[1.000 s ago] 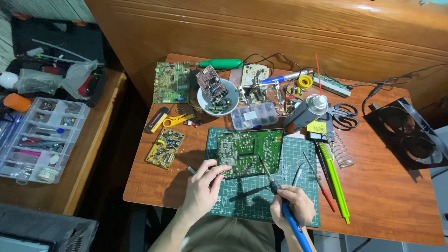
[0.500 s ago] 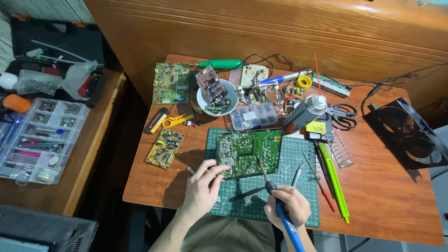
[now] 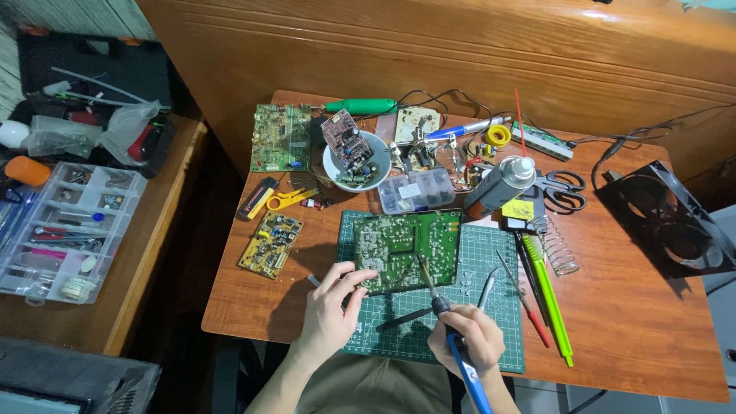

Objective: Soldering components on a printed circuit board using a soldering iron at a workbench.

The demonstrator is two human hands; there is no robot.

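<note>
A green circuit board [image 3: 406, 245] lies solder side up on a green cutting mat [image 3: 491, 322]. My left hand [image 3: 331, 308] grips the board's near left corner with its fingertips. My right hand [image 3: 469, 340] holds a blue-handled soldering iron [image 3: 452, 337], and its metal tip rests on the board's lower middle. Tweezers [image 3: 487, 290] lie on the mat just right of the iron.
A white bowl [image 3: 354, 162] of board scraps, a clear parts box [image 3: 418, 190], a spray can [image 3: 497, 187], scissors [image 3: 563, 192], a coil iron stand [image 3: 558, 247], green and red tools [image 3: 548, 295] and two loose boards [image 3: 270, 244] crowd the table. A black fan frame [image 3: 675, 222] sits right; an organizer tray [image 3: 65, 230] left.
My right hand and the soldering iron have shifted slightly left along the board's lower edge. The left hand keeps its hold on the board's corner.
</note>
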